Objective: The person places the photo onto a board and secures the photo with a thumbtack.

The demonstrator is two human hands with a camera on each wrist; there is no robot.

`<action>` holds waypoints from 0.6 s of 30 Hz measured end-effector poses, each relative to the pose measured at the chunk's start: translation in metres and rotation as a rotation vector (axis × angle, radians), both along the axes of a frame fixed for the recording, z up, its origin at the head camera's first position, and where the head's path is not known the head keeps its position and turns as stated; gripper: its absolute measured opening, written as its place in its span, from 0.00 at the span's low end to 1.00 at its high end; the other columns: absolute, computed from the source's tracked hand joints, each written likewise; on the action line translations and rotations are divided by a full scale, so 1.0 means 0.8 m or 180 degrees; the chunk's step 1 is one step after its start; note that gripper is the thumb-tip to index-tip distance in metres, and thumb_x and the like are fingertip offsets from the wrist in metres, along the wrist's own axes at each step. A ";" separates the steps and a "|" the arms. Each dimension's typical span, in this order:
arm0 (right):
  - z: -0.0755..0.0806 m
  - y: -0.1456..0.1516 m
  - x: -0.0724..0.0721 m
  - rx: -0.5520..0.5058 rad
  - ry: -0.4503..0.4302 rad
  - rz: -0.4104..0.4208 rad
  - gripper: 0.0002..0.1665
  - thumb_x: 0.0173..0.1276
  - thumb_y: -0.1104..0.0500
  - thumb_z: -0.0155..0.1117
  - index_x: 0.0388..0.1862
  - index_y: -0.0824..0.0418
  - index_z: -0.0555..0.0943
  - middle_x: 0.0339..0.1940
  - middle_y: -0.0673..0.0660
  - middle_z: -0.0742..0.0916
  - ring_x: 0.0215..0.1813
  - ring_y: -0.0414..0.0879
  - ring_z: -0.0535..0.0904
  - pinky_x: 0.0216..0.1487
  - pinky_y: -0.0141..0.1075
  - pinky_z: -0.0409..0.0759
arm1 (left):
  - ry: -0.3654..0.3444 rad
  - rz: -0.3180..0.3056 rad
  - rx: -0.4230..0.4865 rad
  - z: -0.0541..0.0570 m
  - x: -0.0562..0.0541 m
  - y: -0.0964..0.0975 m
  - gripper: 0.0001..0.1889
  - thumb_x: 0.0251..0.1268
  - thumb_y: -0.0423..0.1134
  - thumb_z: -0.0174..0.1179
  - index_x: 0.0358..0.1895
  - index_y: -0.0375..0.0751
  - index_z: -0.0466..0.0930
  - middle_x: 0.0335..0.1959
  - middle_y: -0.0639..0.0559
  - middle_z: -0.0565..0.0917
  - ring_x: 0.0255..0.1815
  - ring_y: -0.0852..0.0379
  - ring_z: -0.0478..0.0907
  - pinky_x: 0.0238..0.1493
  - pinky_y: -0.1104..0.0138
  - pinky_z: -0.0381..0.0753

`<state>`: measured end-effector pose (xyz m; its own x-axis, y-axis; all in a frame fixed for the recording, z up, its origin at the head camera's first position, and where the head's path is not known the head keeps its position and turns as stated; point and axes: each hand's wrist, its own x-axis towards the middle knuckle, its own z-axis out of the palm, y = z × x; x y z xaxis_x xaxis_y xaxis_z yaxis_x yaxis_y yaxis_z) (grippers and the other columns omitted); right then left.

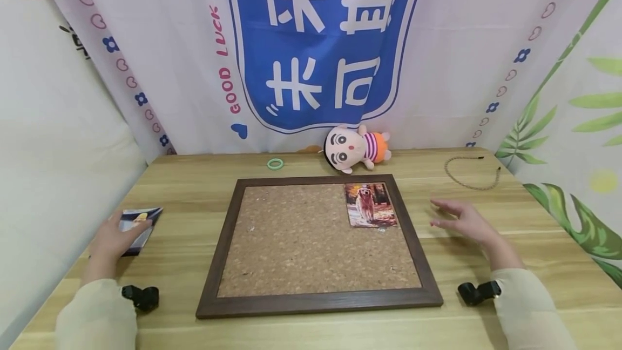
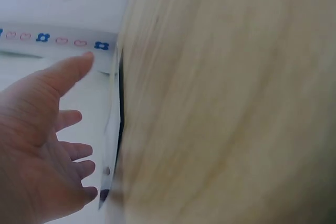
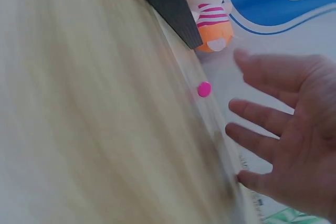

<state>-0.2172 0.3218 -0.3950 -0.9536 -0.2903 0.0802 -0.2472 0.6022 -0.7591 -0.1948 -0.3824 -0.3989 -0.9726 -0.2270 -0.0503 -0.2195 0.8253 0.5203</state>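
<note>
At the table's left side my left hand [image 1: 113,235] is over a glossy photo card [image 1: 146,228] with a dark edge, hiding part of it. In the left wrist view its fingers are spread beside the card [image 2: 112,129], which appears edge-on, and they do not curl round it. Between the hands lies a brown-framed cork board [image 1: 311,253]. A photo of a golden dog [image 1: 371,205] sits in its upper right corner. My right hand [image 1: 468,226] hovers right of the board with fingers apart. A small pink round piece [image 3: 204,89] lies on the table near its fingertips.
Behind the board a plush doll [image 1: 357,150] lies on its side. A green ring [image 1: 275,163] is at the back, left of the doll. A thin headband [image 1: 471,182] rests at the back right. Printed cloth [image 1: 194,96] hangs behind the table.
</note>
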 end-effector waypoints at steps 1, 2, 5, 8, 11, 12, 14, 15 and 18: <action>-0.003 0.000 0.000 0.0001 0.0000 -0.0020 0.33 0.55 0.59 0.62 0.57 0.74 0.64 0.57 0.73 0.66 0.58 0.67 0.57 0.55 0.56 0.52 | 0.0022 -0.0007 -0.0043 -0.001 0.001 -0.001 0.47 0.57 0.60 0.45 0.62 0.21 0.37 0.56 0.18 0.47 0.53 0.23 0.46 0.47 0.40 0.52; -0.005 0.001 0.000 0.0009 -0.0005 -0.0053 0.33 0.55 0.58 0.63 0.56 0.73 0.66 0.57 0.72 0.67 0.58 0.67 0.57 0.55 0.56 0.52 | 0.0042 -0.0006 -0.0076 -0.002 0.001 -0.002 0.46 0.57 0.59 0.46 0.62 0.21 0.40 0.55 0.18 0.50 0.52 0.24 0.50 0.46 0.41 0.54; -0.012 0.000 0.003 -0.0049 -0.0061 -0.0134 0.28 0.54 0.58 0.63 0.51 0.73 0.70 0.56 0.72 0.67 0.58 0.67 0.57 0.55 0.57 0.50 | 0.0047 0.0019 -0.0109 -0.005 0.004 -0.003 0.44 0.56 0.58 0.49 0.61 0.21 0.45 0.50 0.19 0.56 0.47 0.27 0.57 0.43 0.43 0.59; -0.018 -0.002 0.004 -0.0118 0.0000 -0.0183 0.22 0.54 0.61 0.63 0.46 0.73 0.74 0.55 0.72 0.69 0.57 0.67 0.59 0.55 0.56 0.51 | -0.0085 0.0098 -0.0127 -0.006 0.007 -0.003 0.45 0.55 0.58 0.49 0.61 0.22 0.44 0.49 0.18 0.56 0.46 0.27 0.58 0.42 0.43 0.60; -0.024 -0.005 0.003 -0.0102 0.0102 -0.0259 0.17 0.53 0.63 0.63 0.41 0.72 0.77 0.54 0.72 0.70 0.57 0.66 0.60 0.55 0.55 0.53 | -0.0264 0.0199 -0.0158 -0.005 0.010 -0.002 0.47 0.54 0.59 0.49 0.63 0.25 0.39 0.53 0.18 0.51 0.49 0.25 0.53 0.43 0.42 0.57; -0.026 -0.006 0.003 -0.0076 0.0139 -0.0288 0.16 0.54 0.63 0.63 0.40 0.72 0.77 0.54 0.71 0.70 0.57 0.66 0.60 0.55 0.55 0.53 | -0.0308 0.0232 -0.0170 -0.004 0.010 0.000 0.47 0.54 0.59 0.49 0.63 0.25 0.38 0.54 0.18 0.50 0.50 0.25 0.51 0.43 0.41 0.56; -0.028 -0.007 0.002 -0.0029 0.0182 -0.0338 0.14 0.54 0.62 0.63 0.38 0.70 0.79 0.54 0.71 0.71 0.58 0.66 0.59 0.54 0.56 0.54 | -0.0367 0.0285 -0.0179 -0.001 0.010 0.003 0.47 0.53 0.60 0.49 0.63 0.26 0.39 0.55 0.19 0.49 0.51 0.24 0.50 0.43 0.41 0.56; -0.029 -0.007 0.002 -0.0006 0.0192 -0.0355 0.13 0.54 0.62 0.63 0.37 0.70 0.79 0.54 0.71 0.71 0.58 0.66 0.59 0.54 0.56 0.54 | -0.0387 0.0296 -0.0193 0.000 0.010 0.004 0.47 0.54 0.59 0.49 0.63 0.27 0.40 0.55 0.19 0.50 0.51 0.24 0.50 0.43 0.41 0.55; -0.029 -0.008 0.001 0.0046 0.0225 -0.0388 0.10 0.55 0.63 0.62 0.35 0.68 0.80 0.53 0.70 0.71 0.58 0.66 0.59 0.53 0.56 0.56 | -0.0417 0.0321 -0.0225 0.003 0.010 0.010 0.44 0.54 0.57 0.49 0.63 0.26 0.44 0.56 0.20 0.50 0.52 0.24 0.50 0.45 0.41 0.55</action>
